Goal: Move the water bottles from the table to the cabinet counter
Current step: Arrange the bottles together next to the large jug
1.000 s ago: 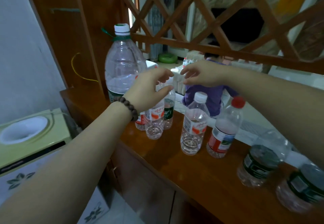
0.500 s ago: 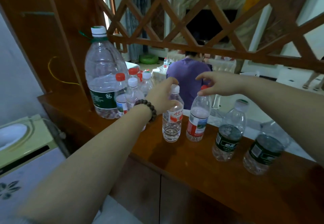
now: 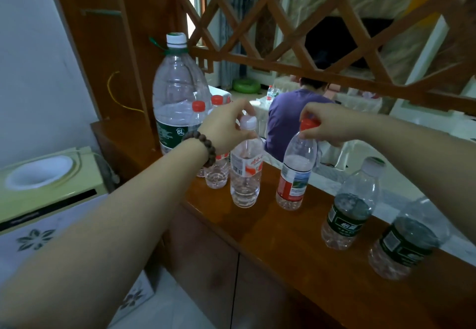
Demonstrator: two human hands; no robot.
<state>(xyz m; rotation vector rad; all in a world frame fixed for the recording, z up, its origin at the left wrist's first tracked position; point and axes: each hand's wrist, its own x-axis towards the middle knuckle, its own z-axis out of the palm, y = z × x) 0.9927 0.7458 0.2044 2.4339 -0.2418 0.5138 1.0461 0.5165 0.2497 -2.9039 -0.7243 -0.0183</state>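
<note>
Bottles stand in a row on the wooden cabinet counter (image 3: 296, 241), and the head camera looks down at them past two bare arms.

The left hand (image 3: 226, 129) has a bead bracelet (image 3: 203, 145) on its wrist. Its fingers are curled in close around the neck of the white-cap bottle (image 3: 246, 171), just under the cap. They look closed on it. This bottle sits flat on the counter.

The right hand (image 3: 325, 125) pinches the top of the red-cap bottle (image 3: 296, 171). The fingertips sit tight at the red cap. This bottle leans a little to the right, and I cannot tell if its bottom is flat on the wood.

To the left is a big bottle (image 3: 177, 102) marked 6L, with some small red-cap bottles (image 3: 217, 171) crowded beside it. To the right are two green-label bottles (image 3: 350, 207), well apart from the hands. A yellow machine (image 3: 46, 184) sits low on the left.

My guess is that both bottles are being set down. To do it well, the red-cap bottle should be stood up straight first. Then both hands should open slowly and lift straight up, so no bottle gets knocked. The bottles look nearly empty and light, so they could tip easily.
</note>
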